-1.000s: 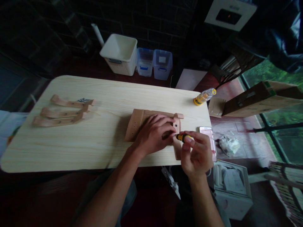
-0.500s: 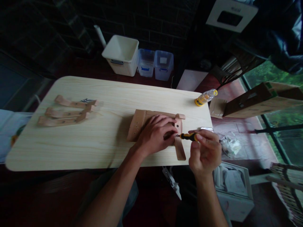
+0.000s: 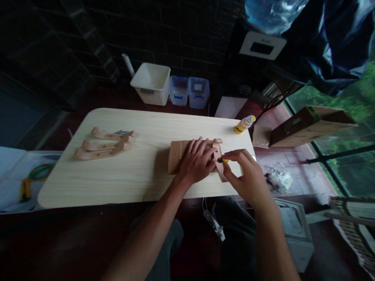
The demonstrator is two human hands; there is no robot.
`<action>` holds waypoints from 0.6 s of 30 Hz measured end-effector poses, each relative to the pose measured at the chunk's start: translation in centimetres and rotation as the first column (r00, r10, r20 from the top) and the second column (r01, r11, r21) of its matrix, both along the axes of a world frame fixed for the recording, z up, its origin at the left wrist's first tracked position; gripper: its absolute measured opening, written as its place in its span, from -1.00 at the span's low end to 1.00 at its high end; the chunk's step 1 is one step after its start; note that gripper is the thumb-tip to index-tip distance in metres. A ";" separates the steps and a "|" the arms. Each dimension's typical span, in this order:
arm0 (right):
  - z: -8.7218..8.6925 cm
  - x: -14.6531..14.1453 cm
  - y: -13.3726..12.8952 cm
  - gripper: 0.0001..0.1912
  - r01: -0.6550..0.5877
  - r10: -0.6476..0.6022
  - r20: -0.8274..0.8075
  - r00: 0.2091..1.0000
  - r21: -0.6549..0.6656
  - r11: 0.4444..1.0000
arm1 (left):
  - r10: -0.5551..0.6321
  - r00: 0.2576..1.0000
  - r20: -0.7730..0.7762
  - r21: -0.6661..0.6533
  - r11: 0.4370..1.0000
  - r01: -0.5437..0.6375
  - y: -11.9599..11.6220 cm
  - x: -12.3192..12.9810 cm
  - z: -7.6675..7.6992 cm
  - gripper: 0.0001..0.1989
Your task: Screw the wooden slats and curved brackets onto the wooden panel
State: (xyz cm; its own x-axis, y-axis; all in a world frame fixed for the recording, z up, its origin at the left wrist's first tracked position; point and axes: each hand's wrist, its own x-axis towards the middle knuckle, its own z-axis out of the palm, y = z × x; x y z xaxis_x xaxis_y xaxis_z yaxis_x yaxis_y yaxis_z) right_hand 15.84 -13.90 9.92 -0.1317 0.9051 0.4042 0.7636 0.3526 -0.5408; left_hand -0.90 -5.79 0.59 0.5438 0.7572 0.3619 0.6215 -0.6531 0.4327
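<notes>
The right hand (image 3: 244, 171) pinches a yellow-and-black screwdriver (image 3: 225, 160) at a curved strip (image 3: 222, 174) on the brown panel (image 3: 175, 157), right of the table's (image 3: 123, 183) middle. The left hand (image 3: 197, 163) lies spread over that panel (three similar strips (image 3: 99, 146) sit left).

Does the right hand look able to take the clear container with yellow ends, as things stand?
Probably not at once: the right hand holds the yellow-and-black screwdriver, so its grip is occupied. The way seems free, with nothing visible between it and the clear container.
</notes>
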 end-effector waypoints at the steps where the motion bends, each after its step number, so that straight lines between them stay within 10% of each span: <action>1: 0.5 -0.1 0.0 -0.78 -0.015 0.016 0.020 1.000 -0.029 0.999 | 0.000 1.000 -0.014 0.004 1.000 0.000 -0.2 -0.1 0.0 -0.63; 18: 7.9 -3.2 -3.1 -0.69 -0.121 0.310 0.512 0.801 -0.369 0.922 | -0.101 0.979 -0.179 -0.006 0.995 0.101 -5.9 -5.6 2.2 -0.30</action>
State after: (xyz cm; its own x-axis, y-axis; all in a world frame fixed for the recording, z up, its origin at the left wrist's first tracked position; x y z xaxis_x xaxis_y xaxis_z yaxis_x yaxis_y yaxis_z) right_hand 12.66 -16.98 17.86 -0.4519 0.8878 -0.0873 0.8861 0.4354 -0.1586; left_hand -6.47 -11.69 2.78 0.6735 0.6940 0.2545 0.6193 -0.7178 0.3181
